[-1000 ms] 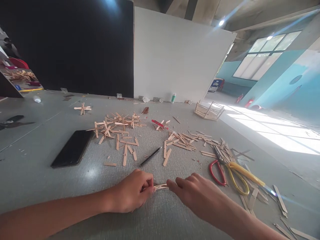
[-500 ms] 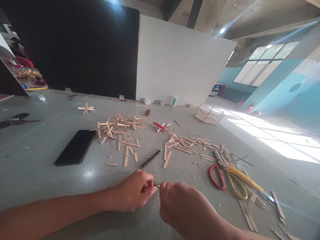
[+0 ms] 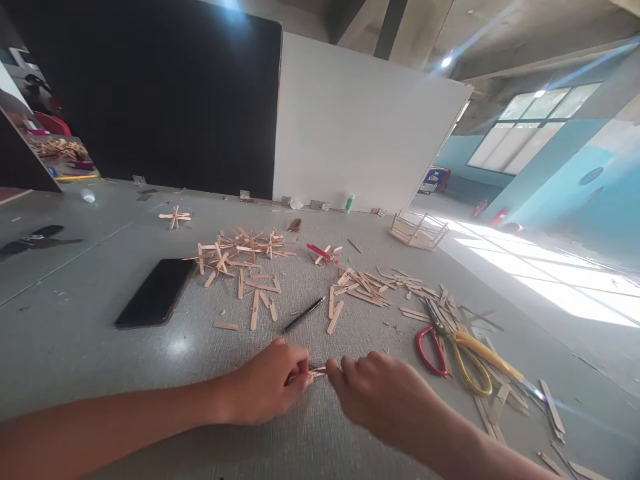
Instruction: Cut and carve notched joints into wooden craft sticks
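Observation:
Close to the table's near side, my left hand (image 3: 273, 383) is closed in a pinch on small popsicle sticks (image 3: 317, 372). Only a short length of the wood shows between my two hands. My right hand (image 3: 373, 390) is curled, its fingertips at the other end of the same sticks. The exact grip of its fingers is hidden behind the back of the hand. A black pen (image 3: 304, 315) lies just beyond my hands. Scissors (image 3: 440, 340) with red and yellow handles rest on the right, beside a yellow-handled knife (image 3: 493, 357).
A black phone (image 3: 156, 292) lies on the left. Piles of popsicle sticks (image 3: 365, 287) spread across the middle and right of the table. Farther back stand a small stick frame (image 3: 419, 232), a glue stick (image 3: 349, 203) and a white partition (image 3: 365, 127).
My right hand has shifted slightly right and up, away from the left, so more of the sticks shows between them. My left hand holds nearly the same place.

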Demonstrator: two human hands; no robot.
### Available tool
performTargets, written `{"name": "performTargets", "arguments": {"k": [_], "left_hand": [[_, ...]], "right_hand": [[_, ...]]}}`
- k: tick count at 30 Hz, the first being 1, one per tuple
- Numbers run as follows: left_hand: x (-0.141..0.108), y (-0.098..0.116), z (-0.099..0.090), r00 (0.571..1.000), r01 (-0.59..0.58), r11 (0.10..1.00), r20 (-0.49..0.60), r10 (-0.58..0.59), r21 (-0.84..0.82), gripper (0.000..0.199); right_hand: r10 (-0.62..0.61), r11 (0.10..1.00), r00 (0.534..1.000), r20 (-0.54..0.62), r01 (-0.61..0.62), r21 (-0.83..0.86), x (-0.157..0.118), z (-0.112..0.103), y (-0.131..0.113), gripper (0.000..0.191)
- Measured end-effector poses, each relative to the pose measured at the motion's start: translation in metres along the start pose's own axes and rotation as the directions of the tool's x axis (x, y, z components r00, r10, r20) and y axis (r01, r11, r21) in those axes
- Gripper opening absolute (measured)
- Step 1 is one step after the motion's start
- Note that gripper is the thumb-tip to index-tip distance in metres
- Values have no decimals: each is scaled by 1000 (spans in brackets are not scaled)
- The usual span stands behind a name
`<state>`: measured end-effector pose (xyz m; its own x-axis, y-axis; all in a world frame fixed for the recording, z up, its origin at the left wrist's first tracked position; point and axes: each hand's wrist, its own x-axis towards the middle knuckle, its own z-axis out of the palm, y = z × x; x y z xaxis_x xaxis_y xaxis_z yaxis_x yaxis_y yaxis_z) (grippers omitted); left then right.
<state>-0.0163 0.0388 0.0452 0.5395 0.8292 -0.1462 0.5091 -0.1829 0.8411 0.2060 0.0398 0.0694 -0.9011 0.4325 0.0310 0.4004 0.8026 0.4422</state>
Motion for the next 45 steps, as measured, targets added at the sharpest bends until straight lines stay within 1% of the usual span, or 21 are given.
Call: {"name": "performTargets", "arguments": {"k": [2,4,8,10,13,17,20,23,27,29,31,33,34,35,36,37,38,39,41,43,45], "left_hand": [[-1,1,0,1000,1,1000,0,-1,-5,25],[-1,1,1,1000,0,1000,0,0,-15,26],[0,-6,6,999,-19,999,-34,18,-34,26],[0,-9,10,996,-26,999,-81,23,-36,27],[-2,-10,14,989,-45,998,-140,38,-43,29],[-6,-6,13,977,-78,994,-203,60,-82,28],[-9,-2,11,980,-120,977,-176,88,-177,30],[-12,-1,11,980,-181,955,-121,156,-234,27],[-13,-3,13,958,-255,962,-164,236,-100,20],[-15,-7,14,913,-376,927,-174,370,0,18],[-17,-11,17,802,-551,820,-176,571,153,20],[-19,-14,18,678,-663,688,-153,719,293,33],[-20,-15,19,651,-682,660,-149,744,314,41],[-20,-15,18,673,-668,685,-158,723,289,46],[-21,-16,18,740,-619,754,-161,653,220,47],[-21,-16,16,825,-530,839,-151,544,123,46],[-20,-16,15,904,-409,912,-125,408,24,45],[-20,-17,14,956,-284,957,-93,279,-52,50],[-17,-19,12,990,-137,980,-42,133,-145,84],[-14,-21,13,986,-161,963,-72,148,-218,114],[-12,-21,14,976,-213,941,-91,196,-264,123]], "right_hand": [[-28,995,1000,5,28,-95,7,-10,-18,16],[-1,986,1000,-24,-3,-165,8,-12,-32,12],[168,952,977,-128,-195,-235,-9,4,-46,38],[231,958,956,-181,-256,-129,-20,15,-44,47],[323,943,925,-199,-297,153,-29,27,-35,55],[413,870,866,-284,-282,404,-28,37,-25,42],[471,812,813,-343,-248,528,-27,43,-23,34],[489,760,808,-327,-212,614,-29,47,-25,31],[477,719,823,-308,-164,676,-33,43,-25,30],[459,709,834,-307,-135,692,-34,38,-24,29],[442,687,847,-296,-108,718,-35,34,-22,31],[440,651,853,-280,-87,754,-36,33,-21,32],[440,632,856,-271,-80,771,-36,34,-20,32],[439,617,857,-268,-70,784,-37,35,-20,32],[438,608,856,-274,-58,792,-38,37,-20,33],[437,604,854,-283,-45,796,-38,40,-21,34],[433,606,853,-292,-36,795,-39,43,-21,36],[428,612,852,-301,-28,790,-39,45,-21,38],[413,643,850,-328,-17,766,-39,48,-20,42],[384,683,857,-342,-15,730,-38,48,-18,45],[357,719,867,-348,-18,695,-38,46,-17,48]]}}
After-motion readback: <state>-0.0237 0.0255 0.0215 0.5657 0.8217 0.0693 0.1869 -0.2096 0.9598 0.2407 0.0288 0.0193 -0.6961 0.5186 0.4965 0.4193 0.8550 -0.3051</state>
